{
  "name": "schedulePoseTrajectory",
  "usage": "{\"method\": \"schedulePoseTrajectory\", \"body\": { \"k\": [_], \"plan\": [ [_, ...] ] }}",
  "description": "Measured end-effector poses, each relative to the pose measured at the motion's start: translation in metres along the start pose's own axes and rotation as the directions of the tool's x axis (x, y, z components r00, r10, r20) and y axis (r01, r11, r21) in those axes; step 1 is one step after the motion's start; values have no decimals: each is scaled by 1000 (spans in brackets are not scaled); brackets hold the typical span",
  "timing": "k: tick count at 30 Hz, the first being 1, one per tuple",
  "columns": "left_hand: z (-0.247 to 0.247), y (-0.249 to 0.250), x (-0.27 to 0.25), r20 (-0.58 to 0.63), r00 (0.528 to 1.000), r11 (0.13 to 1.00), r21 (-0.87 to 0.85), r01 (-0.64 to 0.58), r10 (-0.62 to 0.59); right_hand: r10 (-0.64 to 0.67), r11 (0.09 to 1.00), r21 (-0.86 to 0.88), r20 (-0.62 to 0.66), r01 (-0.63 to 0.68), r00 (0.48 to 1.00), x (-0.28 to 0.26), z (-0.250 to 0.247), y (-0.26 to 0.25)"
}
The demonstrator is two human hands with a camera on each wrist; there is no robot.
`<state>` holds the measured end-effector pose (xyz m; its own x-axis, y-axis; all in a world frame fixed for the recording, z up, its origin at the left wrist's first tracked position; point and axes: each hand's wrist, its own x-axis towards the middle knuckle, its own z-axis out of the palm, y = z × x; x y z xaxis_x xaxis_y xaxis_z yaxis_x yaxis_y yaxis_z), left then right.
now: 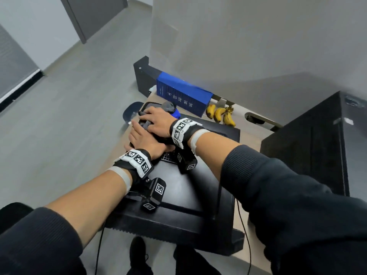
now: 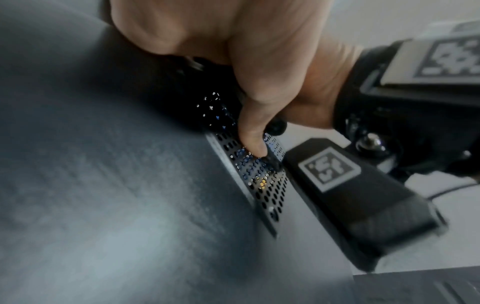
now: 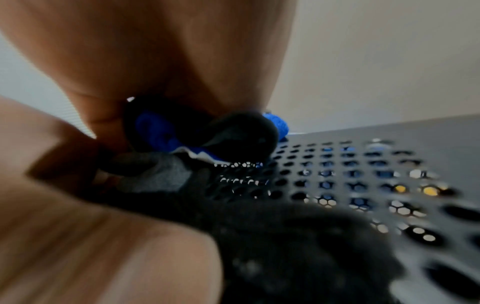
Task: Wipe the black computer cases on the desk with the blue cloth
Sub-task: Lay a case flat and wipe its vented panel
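Observation:
A black computer case point(image 1: 178, 191) lies flat on the desk in front of me, and its perforated vent shows in the wrist views point(image 2: 262, 185) point(image 3: 350, 174). A second black case point(image 1: 309, 147) stands upright to the right. My right hand point(image 1: 156, 122) point(image 3: 155, 51) grips the bunched cloth point(image 1: 168, 108) at the far end of the flat case. The cloth looks grey and dark with blue folds point(image 3: 155, 131). My left hand point(image 1: 143, 139) lies flat on the case just below the right hand, its thumb point(image 2: 252, 131) touching the vent.
A blue box point(image 1: 182, 96) and a bunch of bananas point(image 1: 220, 115) sit at the back of the beige desk point(image 1: 250, 139). Another black case point(image 1: 143, 76) stands behind the box. A dark chair seat point(image 1: 130, 114) is off the desk's left edge. Thin cables point(image 1: 244, 225) hang at the front.

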<state>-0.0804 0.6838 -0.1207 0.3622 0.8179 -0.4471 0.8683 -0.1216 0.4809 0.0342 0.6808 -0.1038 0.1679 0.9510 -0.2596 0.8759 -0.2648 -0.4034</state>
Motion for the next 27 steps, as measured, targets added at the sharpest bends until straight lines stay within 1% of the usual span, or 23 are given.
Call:
{"method": "schedulePoseTrajectory", "body": {
  "k": [3, 6, 8, 10, 12, 16, 18, 20, 21, 22, 23, 25, 27],
  "plan": [
    [-1, 2, -2, 4, 1000, 1000, -5, -6, 6, -52, 999, -10, 16, 52, 999, 12, 0, 5],
    [-2, 4, -4, 23, 1000, 1000, 14, 8, -9, -79, 990, -115, -1, 79, 997, 18, 4, 8],
    [-3, 3, -5, 32, 999, 1000, 23, 16, -17, -44, 988, -151, -8, 43, 999, 20, 9, 5],
    [-4, 3, -6, 31, 1000, 1000, 29, 2, -3, 21, 990, -141, -66, -30, 998, 13, 9, 7],
    [-5, 2, -6, 37, 999, 1000, 14, -19, 18, 151, 982, -97, -131, -164, 980, -7, 10, 27],
    [-4, 2, -5, 35, 999, 999, -10, -34, 35, 368, 915, -84, -227, -394, 902, -82, 8, 89],
    [-3, -1, -3, 34, 999, 999, -16, -37, 37, 467, 861, -84, -261, -502, 845, -119, 8, 108],
    [-1, -2, -3, 24, 999, 999, -6, -39, 39, 575, 795, -39, -271, -605, 772, -148, 12, 112],
    [0, -3, -2, 22, 999, 999, -2, -42, 42, 611, 771, -7, -273, -637, 743, -159, 17, 110],
    [1, -4, -2, 17, 999, 999, 1, -41, 41, 629, 760, 15, -267, -649, 730, -169, 20, 105],
    [1, -4, -2, 11, 999, 999, 8, -39, 39, 636, 759, 32, -252, -650, 730, -179, 25, 98],
    [1, -3, -4, 0, 999, 999, 23, -40, 40, 635, 768, 66, -216, -637, 742, -204, 37, 80],
    [0, 0, -9, -3, 999, 999, 8, -51, 51, 621, 781, 89, -209, -618, 756, -229, 53, 56]
  ]
}}
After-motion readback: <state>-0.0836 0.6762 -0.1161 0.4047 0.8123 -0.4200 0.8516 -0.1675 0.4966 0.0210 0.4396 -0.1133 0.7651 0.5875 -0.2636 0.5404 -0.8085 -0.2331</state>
